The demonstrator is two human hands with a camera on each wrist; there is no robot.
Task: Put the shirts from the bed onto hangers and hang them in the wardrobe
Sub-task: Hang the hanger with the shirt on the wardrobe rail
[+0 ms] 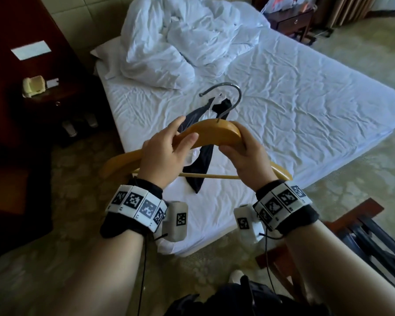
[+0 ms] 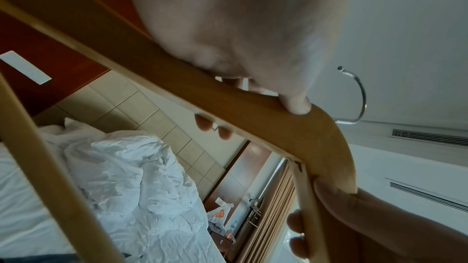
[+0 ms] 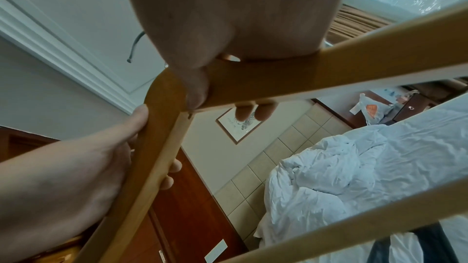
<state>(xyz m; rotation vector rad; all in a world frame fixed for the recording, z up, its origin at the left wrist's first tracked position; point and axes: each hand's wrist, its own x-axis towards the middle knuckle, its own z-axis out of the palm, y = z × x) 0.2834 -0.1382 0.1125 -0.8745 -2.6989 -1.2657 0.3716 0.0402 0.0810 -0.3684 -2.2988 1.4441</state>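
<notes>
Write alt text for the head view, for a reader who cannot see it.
Two hands, left hand and right hand, grip a tan wooden hanger with a metal hook above a white-sheeted bed. Below it on the sheet lies a black-and-white garment; a crumpled white duvet is heaped behind.

Rumpled duvet [image 1: 180, 39], telephone [image 1: 33, 86] on nightstand [image 1: 62, 96].

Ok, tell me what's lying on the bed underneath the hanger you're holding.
Below the wooden hanger a black and white shirt lies crumpled on the bed. The left hand and right hand cover parts of it, so its full shape cannot be seen.
</notes>
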